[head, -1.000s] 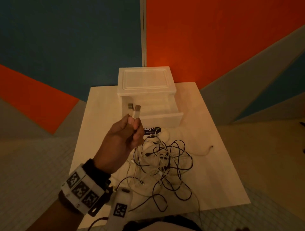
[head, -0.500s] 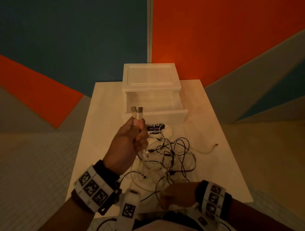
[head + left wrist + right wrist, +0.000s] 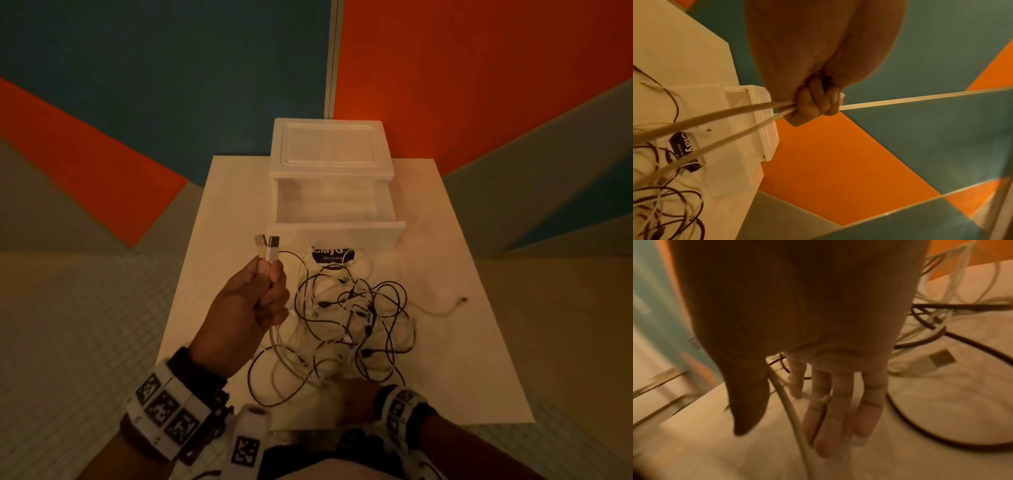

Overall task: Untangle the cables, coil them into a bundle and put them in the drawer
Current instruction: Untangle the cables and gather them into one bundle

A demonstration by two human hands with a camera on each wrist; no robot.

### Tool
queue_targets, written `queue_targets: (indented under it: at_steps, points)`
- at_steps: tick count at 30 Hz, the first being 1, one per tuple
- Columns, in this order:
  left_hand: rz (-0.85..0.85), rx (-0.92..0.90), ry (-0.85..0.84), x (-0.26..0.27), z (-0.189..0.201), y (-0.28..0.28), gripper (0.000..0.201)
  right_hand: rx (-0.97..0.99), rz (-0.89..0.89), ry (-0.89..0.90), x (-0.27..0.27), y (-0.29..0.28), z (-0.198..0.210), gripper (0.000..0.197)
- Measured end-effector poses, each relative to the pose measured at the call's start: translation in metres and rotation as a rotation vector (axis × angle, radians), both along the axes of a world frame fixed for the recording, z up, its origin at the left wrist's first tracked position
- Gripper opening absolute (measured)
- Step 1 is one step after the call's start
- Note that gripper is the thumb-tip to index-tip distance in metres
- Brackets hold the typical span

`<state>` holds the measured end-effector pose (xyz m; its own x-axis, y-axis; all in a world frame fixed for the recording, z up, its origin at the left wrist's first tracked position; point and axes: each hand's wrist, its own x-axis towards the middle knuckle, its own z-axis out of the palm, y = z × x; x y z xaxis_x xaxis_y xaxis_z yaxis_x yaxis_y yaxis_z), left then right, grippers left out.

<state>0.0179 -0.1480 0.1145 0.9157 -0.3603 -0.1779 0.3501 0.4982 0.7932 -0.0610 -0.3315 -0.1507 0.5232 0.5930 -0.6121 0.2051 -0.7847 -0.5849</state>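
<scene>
Cables: black and white cables lie in one loose tangle mid-worktop, near the open white drawer.
Count: two white USB plugs stand side by side.
Left hand: fist clenched round both plug leads, raised.
Right hand: fingers straight, spread on the near cables.

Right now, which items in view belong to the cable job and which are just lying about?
Part of the job:
- two white USB plugs, held up in the left hand
- tangled black and white cables on the table
- open white drawer
- right hand, at the tangle's near edge

Lying about:
- dark blue label in front of the drawer
</scene>
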Motion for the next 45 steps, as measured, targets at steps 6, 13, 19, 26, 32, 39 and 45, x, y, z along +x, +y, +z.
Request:
queue_targets:
  at_steps: [6,13,19,26,32,39,45]
  points:
    - [0.004,-0.008,-0.001,-0.001,0.001,0.002,0.024,-0.23,-0.075,0.197,0.04,-0.026,0.086,0.104]
    - [0.017,-0.01,-0.002,-0.006,0.0,-0.002,0.022,-0.046,-0.229,-0.04,0.092,-0.047,0.148,0.038]
    - [0.001,0.013,-0.013,-0.005,0.002,-0.01,0.021,-0.299,-0.033,-0.583,0.133,-0.031,0.138,0.062]
    - [-0.016,-0.018,0.038,-0.003,0.004,-0.01,0.02,-0.613,0.176,-0.551,0.148,-0.046,0.13,0.04]
    - [-0.049,-0.049,0.012,-0.001,0.009,-0.013,0.02,-0.041,0.019,-0.517,0.127,-0.046,0.163,0.045]
    - [-0.018,-0.077,-0.005,0.004,0.015,-0.012,0.024,0.055,0.105,0.185,0.013,-0.049,0.175,0.021]
    - [-0.057,-0.074,0.015,-0.003,0.011,-0.016,0.025,0.275,-0.401,-0.204,0.009,-0.05,0.196,0.058]
